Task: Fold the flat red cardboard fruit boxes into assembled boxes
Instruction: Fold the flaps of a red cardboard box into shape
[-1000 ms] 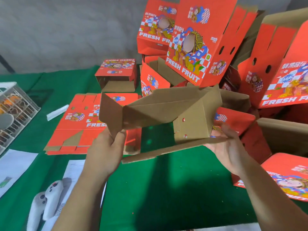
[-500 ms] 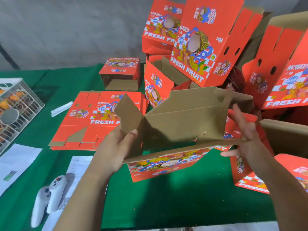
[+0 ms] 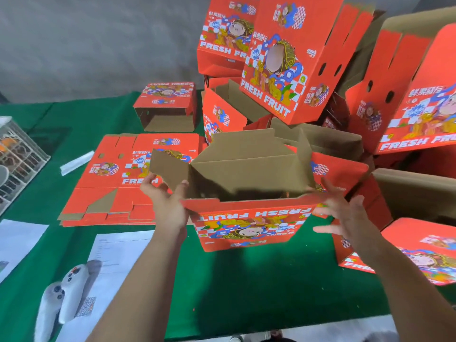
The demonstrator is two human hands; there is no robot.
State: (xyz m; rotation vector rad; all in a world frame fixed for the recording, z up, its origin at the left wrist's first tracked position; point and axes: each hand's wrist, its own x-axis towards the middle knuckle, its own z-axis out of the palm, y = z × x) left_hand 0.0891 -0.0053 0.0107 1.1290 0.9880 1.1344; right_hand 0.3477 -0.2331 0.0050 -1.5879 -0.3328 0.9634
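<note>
A red "FRESH FRUIT" box point(image 3: 249, 225) stands open-topped in front of me on the green table point(image 3: 246, 292), its brown flaps up and its print upside down towards me. My left hand point(image 3: 167, 201) grips the brown flap at its left end, thumb on one side and fingers on the other. My right hand point(image 3: 345, 215) is at the box's right corner with fingers spread and straight; whether it touches the cardboard is unclear. A stack of flat red boxes point(image 3: 128, 183) lies to the left.
Assembled red boxes point(image 3: 291, 60) pile up at the back and right. One small open box point(image 3: 167, 107) sits behind the flat stack. A white wire crate point(image 3: 17, 159) stands at the far left; papers point(image 3: 116, 250) and two white controllers point(image 3: 61, 297) lie near the front left.
The box has turned from its brown underside facing me to upright, printed side towards me, and come down onto the table. My right hand opened and slid to its right corner.
</note>
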